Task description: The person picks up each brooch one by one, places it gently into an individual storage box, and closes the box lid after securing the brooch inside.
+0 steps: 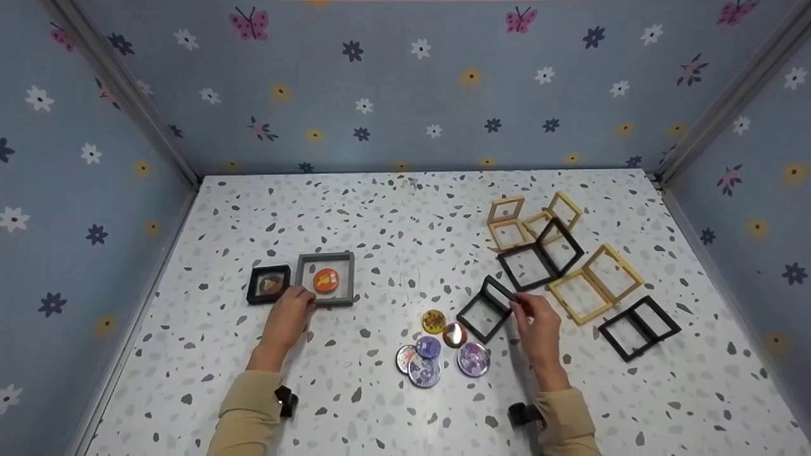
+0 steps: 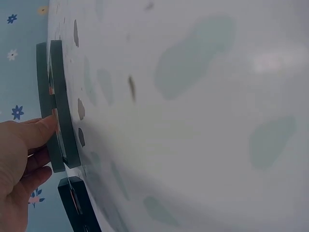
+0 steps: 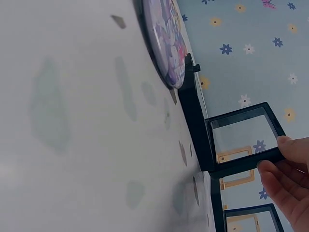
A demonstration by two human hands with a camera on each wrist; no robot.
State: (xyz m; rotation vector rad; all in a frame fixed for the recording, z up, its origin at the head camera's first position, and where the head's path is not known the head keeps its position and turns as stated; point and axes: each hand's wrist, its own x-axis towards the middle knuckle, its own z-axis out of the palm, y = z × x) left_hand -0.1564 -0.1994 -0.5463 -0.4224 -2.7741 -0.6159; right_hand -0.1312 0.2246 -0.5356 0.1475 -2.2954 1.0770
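My left hand (image 1: 288, 326) grips the near-left corner of a grey square display frame (image 1: 350, 278), thumb at its edge in the left wrist view. An orange round badge (image 1: 326, 280) sits inside that frame. Just left of it lies a black frame (image 1: 252, 290) with a dark round badge (image 1: 271, 284). With thumb and fingers, my right hand (image 1: 538, 329) pinches the raised lid (image 3: 277, 126) of a hinged black frame (image 1: 471, 328). Clear film spans the lid, and no badge shows inside. Close by are a yellow badge (image 1: 434, 321) and a red-and-white badge (image 1: 454, 334).
Purple badges (image 1: 424, 371) and a large pink-purple badge (image 1: 473, 359) lie centre front. At right stand several opened frames, including a larger black frame (image 1: 509, 273), a yellow frame (image 1: 564, 304), a peach frame (image 1: 492, 235) and another black frame (image 1: 613, 344). Patterned walls (image 1: 405, 88) enclose the speckled table.
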